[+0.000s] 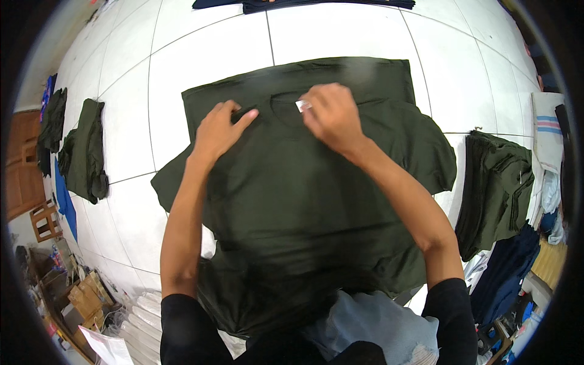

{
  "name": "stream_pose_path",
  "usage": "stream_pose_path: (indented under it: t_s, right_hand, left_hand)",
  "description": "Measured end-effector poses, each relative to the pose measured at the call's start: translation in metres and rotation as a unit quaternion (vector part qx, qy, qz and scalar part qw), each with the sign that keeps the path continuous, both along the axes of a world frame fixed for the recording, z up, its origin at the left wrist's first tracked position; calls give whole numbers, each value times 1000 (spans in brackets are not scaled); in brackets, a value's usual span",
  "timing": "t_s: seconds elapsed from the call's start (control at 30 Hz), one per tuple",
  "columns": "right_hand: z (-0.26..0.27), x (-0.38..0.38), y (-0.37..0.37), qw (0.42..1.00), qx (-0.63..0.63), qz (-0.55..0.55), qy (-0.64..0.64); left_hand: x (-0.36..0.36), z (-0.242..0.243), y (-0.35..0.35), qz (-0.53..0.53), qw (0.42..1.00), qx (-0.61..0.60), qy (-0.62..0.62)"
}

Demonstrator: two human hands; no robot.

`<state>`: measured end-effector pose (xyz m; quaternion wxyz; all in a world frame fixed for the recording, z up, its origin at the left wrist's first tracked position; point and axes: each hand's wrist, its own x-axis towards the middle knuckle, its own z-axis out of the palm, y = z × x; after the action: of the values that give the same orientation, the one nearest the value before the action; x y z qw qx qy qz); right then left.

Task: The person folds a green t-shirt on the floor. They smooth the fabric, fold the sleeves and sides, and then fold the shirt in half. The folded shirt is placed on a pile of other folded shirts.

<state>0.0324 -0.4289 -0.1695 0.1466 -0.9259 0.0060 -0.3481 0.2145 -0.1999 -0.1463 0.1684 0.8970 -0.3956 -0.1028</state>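
A dark green short-sleeved T-shirt (292, 182) lies spread out before me, its neckline towards the far side and its lower part reaching my lap. My left hand (220, 132) rests at the shoulder left of the collar, thumb and forefinger apart with the fabric showing between them. At the right of the neck opening, my right hand (332, 117) has its fingertips pinched on a small white neck label (302, 106). Beneath the shirt, more dark green cloth (378, 75) with a straight edge shows beyond the collar.
White floor tiles (328, 36) surround the shirt. Folded dark green garments are stacked at the right (497, 191) and left (86, 150). Navy garments (504, 273) lie nearer me at the right, and dark folded cloth (319, 5) lies at the far edge. Plastic-wrapped packs (141, 319) sit lower left.
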Motion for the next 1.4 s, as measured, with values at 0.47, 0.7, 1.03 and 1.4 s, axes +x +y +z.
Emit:
stream_pose_path:
  t_s: [0.47,0.7,1.03,1.4]
  right_hand:
    - [-10,89,76,993,7,-2,115]
    - [-28,67,124,983,-37,86,156]
    - [-30,71,122,964,-40,69,254]
    - [-41,51,104,985,15,166,40]
  left_hand:
    - [38,-8,79,46,998,-31,2]
    - [57,5,112,38,990,23,132]
    - [51,40,308,300,847,-152,411]
    - [-44,-49,307,362,913,-172,-76]
